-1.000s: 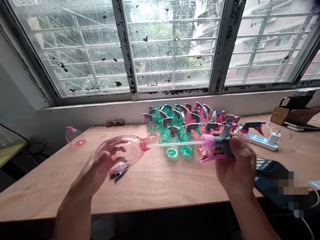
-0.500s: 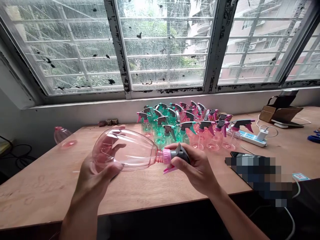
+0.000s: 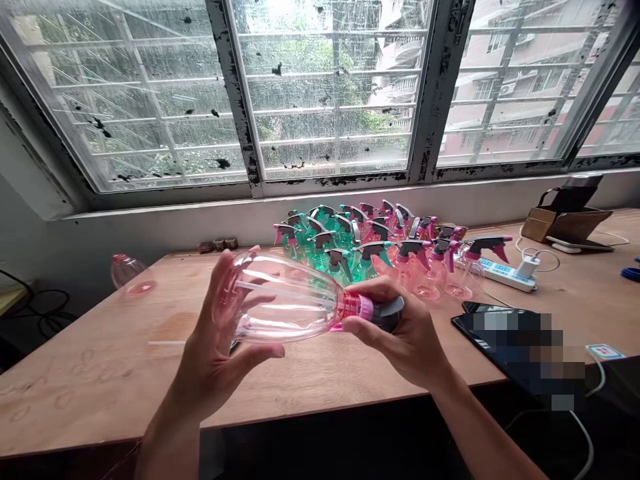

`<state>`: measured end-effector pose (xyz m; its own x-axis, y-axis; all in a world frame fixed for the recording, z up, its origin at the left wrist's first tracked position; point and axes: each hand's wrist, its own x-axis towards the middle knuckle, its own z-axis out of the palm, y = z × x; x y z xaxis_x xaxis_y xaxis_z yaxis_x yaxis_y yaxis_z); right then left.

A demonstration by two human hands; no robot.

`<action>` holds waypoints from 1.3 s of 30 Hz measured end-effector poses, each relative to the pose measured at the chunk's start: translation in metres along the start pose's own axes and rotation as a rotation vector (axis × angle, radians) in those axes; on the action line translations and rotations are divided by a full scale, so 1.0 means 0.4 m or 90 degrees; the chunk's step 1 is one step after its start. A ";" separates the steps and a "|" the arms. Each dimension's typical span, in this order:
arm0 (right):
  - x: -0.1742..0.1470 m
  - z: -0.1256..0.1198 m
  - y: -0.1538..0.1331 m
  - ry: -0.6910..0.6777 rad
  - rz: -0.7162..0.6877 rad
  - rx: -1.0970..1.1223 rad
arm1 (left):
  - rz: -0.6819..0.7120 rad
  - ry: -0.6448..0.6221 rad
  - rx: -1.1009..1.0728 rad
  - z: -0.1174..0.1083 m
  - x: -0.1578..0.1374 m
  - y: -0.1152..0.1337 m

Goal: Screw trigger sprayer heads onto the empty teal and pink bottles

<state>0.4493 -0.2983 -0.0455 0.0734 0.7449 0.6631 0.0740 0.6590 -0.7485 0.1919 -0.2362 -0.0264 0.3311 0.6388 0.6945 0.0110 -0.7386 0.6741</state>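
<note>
A clear pink spray bottle (image 3: 287, 300) lies sideways in the air between my two hands, above the table. My left hand (image 3: 215, 340) is loosely round its base end, fingers behind it and thumb stretched along the near lower side. Closed on the neck end, my right hand (image 3: 400, 333) has its thumb and fingers at the pink collar (image 3: 366, 308) and the black spray head (image 3: 389, 313). The trigger is mostly hidden under that hand. A pale tube shows through the bottle wall.
Several green and pink spray bottles (image 3: 367, 267) stand grouped at the back. A headless pink bottle (image 3: 130, 275) is at the left. A thin white tube (image 3: 167, 343) lies by my left hand. Rightward are a power strip (image 3: 510, 275), a dark phone (image 3: 480, 340) and a brown stand (image 3: 565, 227).
The bottle and both hands have shifted to the right. The bottle has rolled in my hands, and my left thumb has straightened. The white tube on the table is now less covered.
</note>
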 end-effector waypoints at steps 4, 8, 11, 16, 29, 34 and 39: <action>0.003 -0.009 0.002 -0.023 0.009 -0.007 | 0.026 -0.026 0.025 -0.010 -0.002 0.012; 0.004 -0.011 0.001 -0.039 -0.026 -0.018 | 0.006 -0.047 0.143 -0.017 -0.005 0.022; 0.005 -0.014 -0.003 -0.040 -0.029 -0.023 | 0.046 -0.018 0.216 -0.016 -0.007 0.018; 0.005 -0.020 -0.003 -0.057 0.002 -0.016 | -0.001 -0.005 0.243 -0.016 -0.018 0.017; 0.009 -0.010 -0.002 -0.094 0.089 0.105 | 0.044 -0.030 0.121 -0.023 -0.010 0.003; 0.006 -0.011 0.005 -0.078 0.057 0.029 | -0.003 -0.039 0.134 -0.031 -0.028 -0.011; 0.005 -0.016 0.006 -0.071 0.067 0.059 | -0.035 -0.034 0.188 -0.036 -0.023 -0.001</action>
<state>0.4560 -0.2959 -0.0457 -0.0356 0.8140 0.5798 -0.0210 0.5794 -0.8147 0.1754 -0.2386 -0.0295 0.3720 0.6730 0.6392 0.3020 -0.7389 0.6023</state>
